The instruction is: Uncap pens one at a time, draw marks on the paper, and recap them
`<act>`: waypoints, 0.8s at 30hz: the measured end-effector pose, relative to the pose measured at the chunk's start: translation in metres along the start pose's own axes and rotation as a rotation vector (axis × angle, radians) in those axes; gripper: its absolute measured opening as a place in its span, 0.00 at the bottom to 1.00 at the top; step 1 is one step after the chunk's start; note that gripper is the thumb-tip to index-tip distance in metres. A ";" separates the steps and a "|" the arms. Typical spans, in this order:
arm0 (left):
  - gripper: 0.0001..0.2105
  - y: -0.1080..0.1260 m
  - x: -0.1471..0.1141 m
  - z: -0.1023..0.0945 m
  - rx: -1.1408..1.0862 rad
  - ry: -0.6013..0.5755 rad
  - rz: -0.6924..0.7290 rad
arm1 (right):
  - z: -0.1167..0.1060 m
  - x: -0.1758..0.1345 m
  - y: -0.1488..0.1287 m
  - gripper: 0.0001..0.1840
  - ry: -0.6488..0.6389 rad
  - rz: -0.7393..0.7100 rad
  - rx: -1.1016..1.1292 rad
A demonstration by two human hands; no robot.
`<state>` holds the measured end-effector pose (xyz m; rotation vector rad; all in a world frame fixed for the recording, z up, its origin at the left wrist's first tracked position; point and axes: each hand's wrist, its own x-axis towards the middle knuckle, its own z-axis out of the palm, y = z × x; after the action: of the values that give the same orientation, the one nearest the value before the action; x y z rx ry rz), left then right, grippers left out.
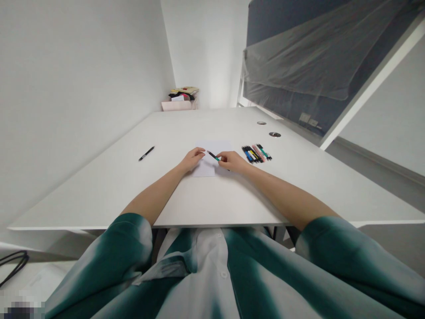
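A sheet of white paper (205, 170) lies on the white table in front of me. Over its right part, my right hand (231, 161) grips a black and green pen (212, 155), tilted with one end toward the upper left. My left hand (192, 158) rests at the paper's left edge with its fingers loosely bent and apart, nothing visible in them. The pen's upper-left end is close to the left fingertips but does not touch them. Part of the pen is hidden behind the right hand.
Several pens (255, 153) lie side by side right of the paper. A single black pen (146, 153) lies to the left. Two round cable grommets (275, 134) sit near the right edge. Stacked items in a pink box (175, 106) stand at the far end. A plastic-covered dark panel (299, 66) rises at right.
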<state>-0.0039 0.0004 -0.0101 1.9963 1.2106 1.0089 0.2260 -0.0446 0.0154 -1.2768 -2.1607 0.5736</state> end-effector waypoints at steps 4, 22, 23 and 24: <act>0.17 -0.017 0.005 -0.002 -0.008 0.112 -0.034 | -0.014 0.000 0.014 0.17 0.140 0.162 -0.303; 0.19 -0.025 0.007 -0.003 0.015 0.126 0.012 | -0.043 0.000 0.041 0.20 0.091 0.518 -0.740; 0.19 -0.025 0.006 -0.003 0.026 0.122 0.010 | -0.043 0.001 0.043 0.20 0.095 0.521 -0.739; 0.19 -0.023 0.006 -0.004 0.039 0.118 0.007 | -0.043 0.001 0.044 0.20 0.098 0.524 -0.736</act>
<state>-0.0159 0.0153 -0.0247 1.9962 1.2950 1.1285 0.2823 -0.0203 0.0205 -2.2357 -2.0093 -0.1387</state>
